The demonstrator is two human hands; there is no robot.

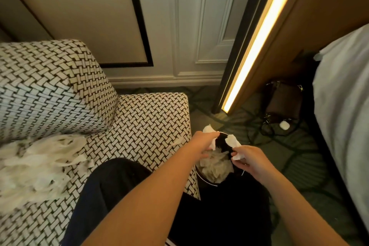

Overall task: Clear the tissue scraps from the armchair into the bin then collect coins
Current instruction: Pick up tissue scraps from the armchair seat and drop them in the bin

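Both my hands are over the black bin (202, 178), which stands on the floor beside the armchair's right side and holds crumpled tissue (214, 168). My left hand (202, 142) grips white tissue scraps (209, 129) above the bin's far rim. My right hand (249, 159) pinches another white scrap (233, 142) over the opening. On the armchair (143, 126), a large heap of shredded tissue scraps (40, 162) covers the left part of the seat. No coins show.
A brown bag (283, 102) with a small white case (283, 125) and cables lies on the patterned carpet to the right. A bed with white linen (343, 106) fills the right edge. A lit strip (259, 36) runs down a wooden panel. My dark-clothed legs (111, 185) lie below.
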